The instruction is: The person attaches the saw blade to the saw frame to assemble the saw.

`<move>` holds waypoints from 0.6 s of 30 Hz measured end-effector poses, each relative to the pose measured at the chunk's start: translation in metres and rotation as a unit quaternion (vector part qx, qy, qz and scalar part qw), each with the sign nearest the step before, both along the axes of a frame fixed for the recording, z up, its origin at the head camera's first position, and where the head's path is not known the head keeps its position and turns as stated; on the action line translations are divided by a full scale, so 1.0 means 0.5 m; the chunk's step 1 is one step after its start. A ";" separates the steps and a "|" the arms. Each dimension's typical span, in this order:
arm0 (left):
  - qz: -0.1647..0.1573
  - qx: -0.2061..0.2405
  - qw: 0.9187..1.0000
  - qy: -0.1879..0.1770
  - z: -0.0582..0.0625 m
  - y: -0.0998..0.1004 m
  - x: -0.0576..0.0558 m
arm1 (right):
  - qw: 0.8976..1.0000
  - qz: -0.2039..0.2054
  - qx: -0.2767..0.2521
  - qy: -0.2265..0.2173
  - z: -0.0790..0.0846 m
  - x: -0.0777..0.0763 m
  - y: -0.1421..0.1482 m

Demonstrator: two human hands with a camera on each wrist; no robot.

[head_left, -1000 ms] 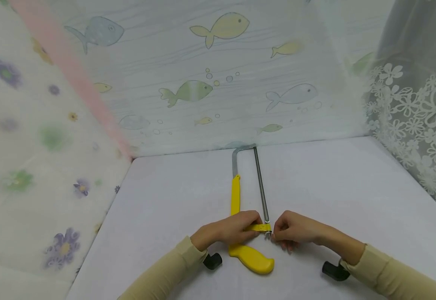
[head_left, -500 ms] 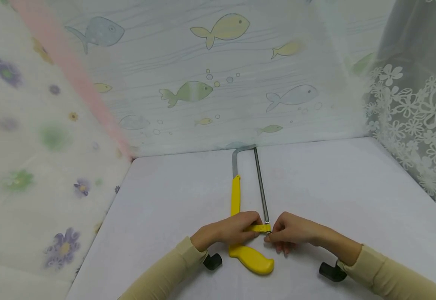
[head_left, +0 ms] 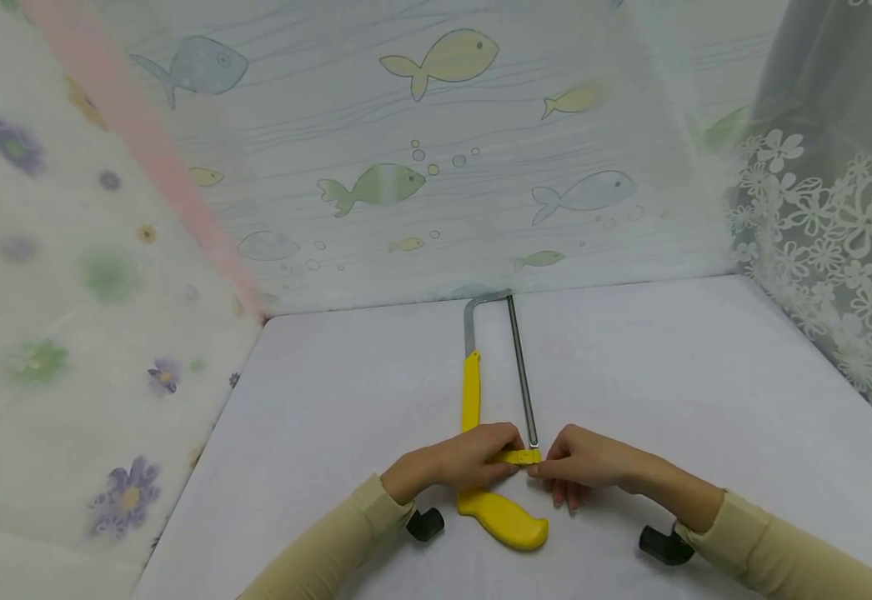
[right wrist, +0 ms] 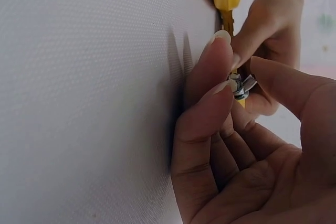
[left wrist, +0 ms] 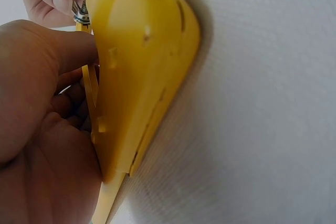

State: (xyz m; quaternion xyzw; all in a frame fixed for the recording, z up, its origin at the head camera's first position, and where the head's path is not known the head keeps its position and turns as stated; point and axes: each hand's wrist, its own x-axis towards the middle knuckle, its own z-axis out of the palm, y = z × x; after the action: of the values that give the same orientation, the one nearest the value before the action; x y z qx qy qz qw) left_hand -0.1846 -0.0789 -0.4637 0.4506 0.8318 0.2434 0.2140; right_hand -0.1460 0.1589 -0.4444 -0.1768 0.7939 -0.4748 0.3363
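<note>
A hacksaw (head_left: pixel 471 387) with a yellow handle (head_left: pixel 513 523) and a grey metal front lies flat on the white table, its blade (head_left: pixel 522 367) on the right side. My left hand (head_left: pixel 473 454) reaches over the frame and grips the short yellow arm at the blade's near end. At the end of that arm sits a small metal wing nut (right wrist: pixel 242 85), also visible in the left wrist view. My right hand (head_left: pixel 586 458) pinches the wing nut between thumb and forefinger, other fingers curled beneath. In the head view, the fingertips hide it.
White cloth covers the table (head_left: pixel 669 367). A fish-print curtain (head_left: pixel 436 150) hangs at its far edge, touching close to the hacksaw's front end. Flower-print cloth (head_left: pixel 128 400) stands left, and a lace curtain (head_left: pixel 841 217) right. Black wrist mounts (head_left: pixel 426 523) sit under both sleeves.
My right hand has shifted slightly left, its thumb and forefinger closing over the wing nut that showed beside them earlier. The left hand and the hacksaw stay in place.
</note>
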 end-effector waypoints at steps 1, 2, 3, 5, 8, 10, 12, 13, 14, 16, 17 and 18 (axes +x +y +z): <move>0.000 0.000 1.000 -0.001 0.000 0.000 0.000 | 1.000 -0.001 0.001 0.001 0.000 0.000 0.001; 0.000 -0.001 1.000 -0.002 0.000 0.000 0.000 | 1.000 -0.001 0.001 0.001 0.000 0.000 0.002; 0.000 -0.001 1.000 -0.002 0.000 0.000 0.000 | 1.000 -0.002 0.001 0.000 0.000 0.000 0.002; 0.000 -0.001 1.000 -0.001 -0.001 0.000 -0.001 | 1.000 -0.003 0.001 -0.002 0.000 -0.001 0.003; -0.001 0.002 1.000 0.001 -0.003 -0.001 -0.001 | 1.000 -0.003 -0.002 -0.006 0.001 -0.001 0.003; -0.002 0.004 1.000 0.001 -0.004 -0.001 -0.001 | 1.000 -0.001 -0.006 -0.009 0.003 -0.002 0.004; -0.003 0.004 1.000 0.002 -0.005 -0.001 -0.001 | 1.000 0.003 -0.011 -0.009 0.003 -0.003 0.006; -0.003 0.003 1.000 0.003 -0.005 -0.001 -0.001 | 1.000 0.006 -0.015 -0.009 0.002 -0.003 0.008; -0.002 0.002 1.000 0.003 -0.005 -0.001 -0.001 | 1.000 0.008 -0.019 -0.008 0.002 -0.004 0.010; -0.001 0.000 1.000 0.004 -0.004 -0.001 -0.002 | 1.000 0.013 -0.026 -0.006 0.001 -0.006 0.014; 0.000 -0.002 1.000 0.004 -0.004 -0.001 -0.001 | 0.999 0.014 -0.030 -0.004 0.000 -0.007 0.016; 0.001 -0.002 1.000 0.004 -0.003 -0.002 -0.001 | 0.999 0.015 -0.032 -0.003 0.000 -0.008 0.018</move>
State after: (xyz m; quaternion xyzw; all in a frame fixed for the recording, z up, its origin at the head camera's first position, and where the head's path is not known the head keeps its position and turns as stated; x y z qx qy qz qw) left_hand -0.1853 -0.0797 -0.4652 0.4500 0.8337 0.2398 0.2117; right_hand -0.1500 0.1677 -0.4446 -0.1977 0.7746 -0.4955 0.3397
